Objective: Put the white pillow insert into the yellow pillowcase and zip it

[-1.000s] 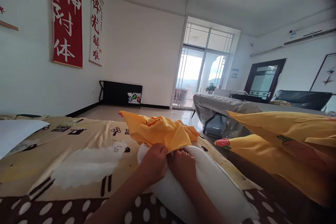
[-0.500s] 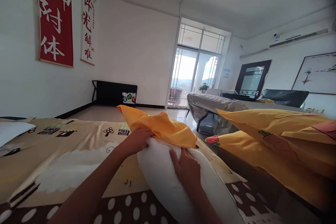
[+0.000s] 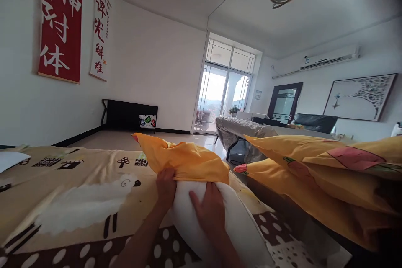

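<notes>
On the blanket (image 3: 88, 205), head view: pillow (image 3: 239, 217), far end inside the orange cover (image 3: 191, 161). Since the previous instant, the hem (image 3: 193, 180) has levelled; the left hand (image 3: 166, 186) holds it, fingers closed. Right hand (image 3: 211, 209) rests on pillow, fingertips partly hidden, grip undeterminable. Covering judged partial; most remains bare.

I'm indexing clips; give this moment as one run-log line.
left hand: holding cover | right hand: on pillow, at cover edge | cover: over pillow's far end | pillow: on bedding

Left grip (image 3: 166, 186) is curled, right grip (image 3: 210, 209) has thumb apart.
</notes>
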`<state>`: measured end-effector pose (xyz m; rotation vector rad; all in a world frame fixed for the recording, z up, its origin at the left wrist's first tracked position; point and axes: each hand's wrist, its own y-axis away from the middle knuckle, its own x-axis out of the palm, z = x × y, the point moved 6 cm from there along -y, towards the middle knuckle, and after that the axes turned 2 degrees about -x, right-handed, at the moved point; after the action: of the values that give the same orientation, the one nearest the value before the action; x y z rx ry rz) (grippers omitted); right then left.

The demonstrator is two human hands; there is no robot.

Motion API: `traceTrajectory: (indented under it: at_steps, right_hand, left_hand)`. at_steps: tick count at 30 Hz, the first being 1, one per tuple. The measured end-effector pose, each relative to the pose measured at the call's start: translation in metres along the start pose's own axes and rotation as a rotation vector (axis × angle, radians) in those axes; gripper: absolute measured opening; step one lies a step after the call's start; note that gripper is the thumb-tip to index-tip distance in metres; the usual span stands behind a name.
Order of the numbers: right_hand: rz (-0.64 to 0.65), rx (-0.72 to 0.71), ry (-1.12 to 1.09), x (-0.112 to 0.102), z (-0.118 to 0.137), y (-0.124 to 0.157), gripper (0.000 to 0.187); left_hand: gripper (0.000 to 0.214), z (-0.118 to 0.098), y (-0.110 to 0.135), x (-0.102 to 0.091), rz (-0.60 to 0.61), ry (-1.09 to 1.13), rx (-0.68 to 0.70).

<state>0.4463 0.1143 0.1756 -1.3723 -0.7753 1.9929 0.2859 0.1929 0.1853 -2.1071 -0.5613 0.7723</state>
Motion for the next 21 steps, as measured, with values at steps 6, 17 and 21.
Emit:
traceTrajectory:
  at_steps: [6,17,21]
  right_hand:
    - [-0.053,-0.017,-0.026,-0.064,0.034,-0.013,0.045]
    - [0.050,0.063,-0.229,-0.012,0.001,0.012,0.046]
    - [-0.008,-0.093,-0.116,-0.039,-0.003,0.054,0.062]
  left_hand:
    - [0.025,-0.037,-0.024,-0.061,-0.192,0.126,-0.026]
    - [0.021,-0.087,0.015,-0.072,0.336,-0.387,0.499]
    - [0.025,-0.080,0.018,-0.073,0.327,-0.350,0.398]
